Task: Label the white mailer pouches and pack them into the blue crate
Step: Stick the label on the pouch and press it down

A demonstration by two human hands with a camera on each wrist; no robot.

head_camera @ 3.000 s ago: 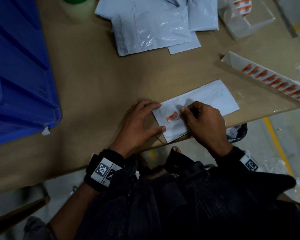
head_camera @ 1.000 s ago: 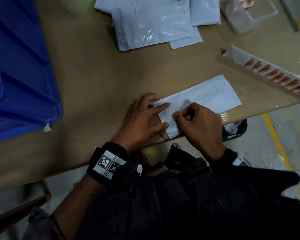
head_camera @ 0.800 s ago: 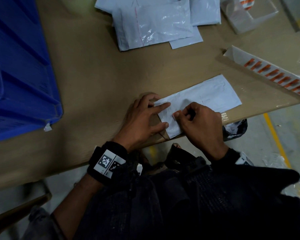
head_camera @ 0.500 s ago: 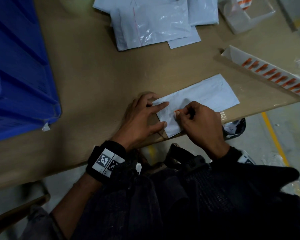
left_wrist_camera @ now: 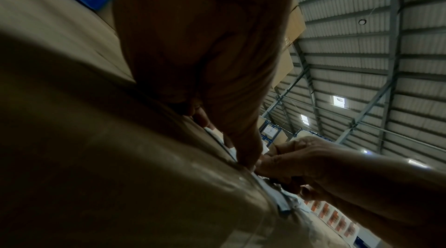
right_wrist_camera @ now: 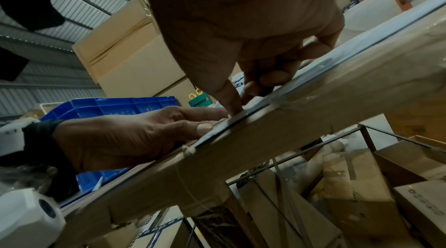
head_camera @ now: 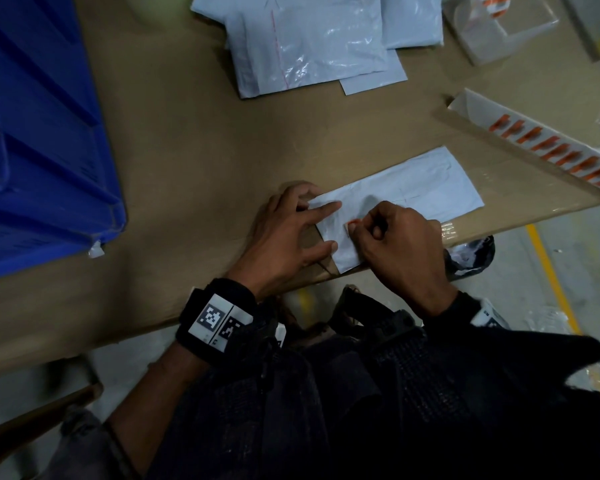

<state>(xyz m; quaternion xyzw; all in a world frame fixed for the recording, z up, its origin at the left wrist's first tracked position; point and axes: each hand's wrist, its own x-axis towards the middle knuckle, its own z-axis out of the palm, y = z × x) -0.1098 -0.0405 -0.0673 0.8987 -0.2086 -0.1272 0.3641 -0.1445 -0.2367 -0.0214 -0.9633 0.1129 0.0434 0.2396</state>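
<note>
A white mailer pouch (head_camera: 416,192) lies flat at the near edge of the brown table (head_camera: 194,143). My left hand (head_camera: 291,230) holds its left end down with straight fingers and thumb. My right hand (head_camera: 392,240) rests on the pouch with curled fingers. Its thumb and forefinger tips meet on a small orange label (head_camera: 353,221), which they mostly cover. In the right wrist view one fingertip (right_wrist_camera: 233,108) presses down at the table edge, close to my left hand (right_wrist_camera: 135,134). The blue crate (head_camera: 32,133) stands on the table to the left.
A stack of white pouches (head_camera: 312,46) lies at the far side of the table. A sheet of orange labels (head_camera: 551,150) lies at the right edge, and a clear box (head_camera: 499,26) sits at the far right. Below the table are cardboard boxes (right_wrist_camera: 362,195).
Three seconds ago the orange label lay uncovered beside my right fingers. My right hand has since moved over it, and my left forefinger has slid onto the pouch. Little has changed over the last second.
</note>
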